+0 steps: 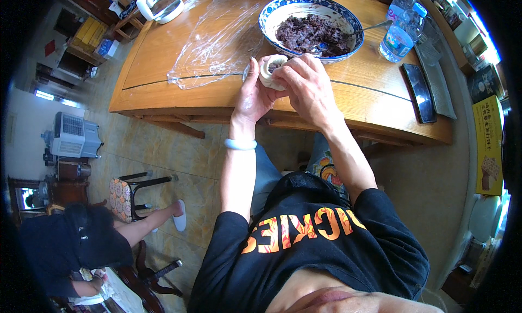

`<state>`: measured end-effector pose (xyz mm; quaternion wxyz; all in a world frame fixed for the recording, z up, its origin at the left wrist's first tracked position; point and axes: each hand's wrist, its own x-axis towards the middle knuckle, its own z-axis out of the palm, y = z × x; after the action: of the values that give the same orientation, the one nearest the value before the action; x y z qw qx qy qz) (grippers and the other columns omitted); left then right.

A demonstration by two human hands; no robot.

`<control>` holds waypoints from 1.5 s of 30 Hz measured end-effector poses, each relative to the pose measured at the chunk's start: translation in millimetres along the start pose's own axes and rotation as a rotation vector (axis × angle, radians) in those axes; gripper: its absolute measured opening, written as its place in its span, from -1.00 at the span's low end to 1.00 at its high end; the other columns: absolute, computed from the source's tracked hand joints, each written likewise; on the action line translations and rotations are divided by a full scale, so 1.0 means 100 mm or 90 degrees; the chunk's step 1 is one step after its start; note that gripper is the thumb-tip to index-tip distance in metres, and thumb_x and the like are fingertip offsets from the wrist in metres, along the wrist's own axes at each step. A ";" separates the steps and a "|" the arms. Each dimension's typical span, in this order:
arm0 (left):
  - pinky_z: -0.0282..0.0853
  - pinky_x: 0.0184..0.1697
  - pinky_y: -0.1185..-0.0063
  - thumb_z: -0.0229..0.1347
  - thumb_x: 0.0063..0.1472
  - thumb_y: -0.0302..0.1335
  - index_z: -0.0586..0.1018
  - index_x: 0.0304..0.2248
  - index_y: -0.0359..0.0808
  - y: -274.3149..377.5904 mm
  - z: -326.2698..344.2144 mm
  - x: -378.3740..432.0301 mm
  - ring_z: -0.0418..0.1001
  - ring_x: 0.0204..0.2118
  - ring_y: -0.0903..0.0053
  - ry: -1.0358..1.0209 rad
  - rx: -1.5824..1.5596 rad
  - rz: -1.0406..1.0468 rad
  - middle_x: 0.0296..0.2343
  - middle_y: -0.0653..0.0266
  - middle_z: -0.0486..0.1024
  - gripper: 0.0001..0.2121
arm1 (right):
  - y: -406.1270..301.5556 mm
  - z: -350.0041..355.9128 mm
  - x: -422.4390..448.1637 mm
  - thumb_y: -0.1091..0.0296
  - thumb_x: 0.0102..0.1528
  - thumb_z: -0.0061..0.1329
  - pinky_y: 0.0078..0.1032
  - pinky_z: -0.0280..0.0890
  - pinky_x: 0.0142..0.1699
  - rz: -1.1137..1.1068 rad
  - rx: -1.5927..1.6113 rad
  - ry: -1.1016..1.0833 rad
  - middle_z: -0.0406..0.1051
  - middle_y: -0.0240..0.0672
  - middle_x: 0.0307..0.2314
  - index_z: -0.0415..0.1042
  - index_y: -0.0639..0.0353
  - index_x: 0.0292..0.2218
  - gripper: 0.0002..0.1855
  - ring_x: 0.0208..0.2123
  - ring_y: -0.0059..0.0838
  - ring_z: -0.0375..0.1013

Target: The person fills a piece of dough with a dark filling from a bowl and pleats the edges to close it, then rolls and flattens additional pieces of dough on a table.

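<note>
A pale dough wrapper [267,77] with dark filling showing at its open top rests in my left hand [253,91]. The fingers of my left hand curl around its outer side. My right hand [308,87] grips the rim of the dough with thumb and fingertips, hiding part of it. Just beyond both hands stands a blue-and-white bowl [267,31] holding a dark, lumpy bean-like filling [312,32]. A metal spoon [373,27] leans in it, its handle over the right rim. A pale bangle [240,144] circles my left wrist.
Crumpled plastic wrap [216,40] lies left of the bowl on the wooden table [142,80]. A glass jug [161,5] stands at the far left. Plastic water bottles [396,40] and a smartphone [419,93] are at the right. Behind, another person [77,239] is near a stool [121,199].
</note>
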<state>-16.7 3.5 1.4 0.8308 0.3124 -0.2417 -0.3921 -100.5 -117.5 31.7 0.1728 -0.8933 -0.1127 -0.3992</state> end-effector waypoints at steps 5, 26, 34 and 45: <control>0.47 -0.19 0.51 -0.31 0.24 -0.03 0.28 -0.08 -0.29 -0.02 0.01 0.01 0.42 -0.21 0.56 0.020 0.009 0.038 -0.22 0.22 0.37 -0.51 | -0.02 0.04 0.00 0.51 -0.28 -0.06 -0.41 0.21 -0.21 -0.007 0.001 0.034 0.32 -0.35 -0.47 0.36 0.12 -0.42 -0.75 -0.34 -0.31 0.28; 0.47 -0.18 0.49 -0.29 0.23 -0.04 0.28 -0.09 -0.32 -0.04 0.02 0.05 0.45 -0.23 0.46 0.036 0.031 0.033 -0.24 0.17 0.36 -0.50 | 0.10 -0.04 -0.08 0.58 -0.18 0.01 -0.43 0.24 -0.23 0.118 0.173 0.102 0.35 -0.29 -0.45 0.42 0.16 -0.34 -0.74 -0.34 -0.29 0.32; 0.46 -0.18 0.47 -0.30 0.23 -0.03 0.29 -0.10 -0.34 -0.03 0.04 0.04 0.46 -0.23 0.42 0.026 0.064 0.018 -0.24 0.09 0.38 -0.48 | 0.08 -0.06 -0.09 0.56 -0.19 0.06 -0.50 0.26 -0.28 0.156 0.198 0.036 0.32 -0.31 -0.49 0.46 0.14 -0.34 -0.73 -0.41 -0.38 0.33; 0.47 -0.19 0.50 -0.28 0.22 -0.02 0.28 -0.07 -0.38 -0.01 0.07 0.04 0.43 -0.19 0.50 0.028 0.112 -0.006 -0.21 0.17 0.38 -0.45 | 0.16 0.00 -0.03 0.55 -0.16 -0.02 -0.40 0.19 -0.26 0.072 0.120 0.074 0.32 -0.27 -0.51 0.36 0.18 -0.48 -0.89 -0.43 -0.23 0.30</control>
<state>-19.3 -2.4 5.8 0.8036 0.3933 -0.2556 -0.3663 -97.0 -132.1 26.1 0.2845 -0.8536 -0.0891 -0.4273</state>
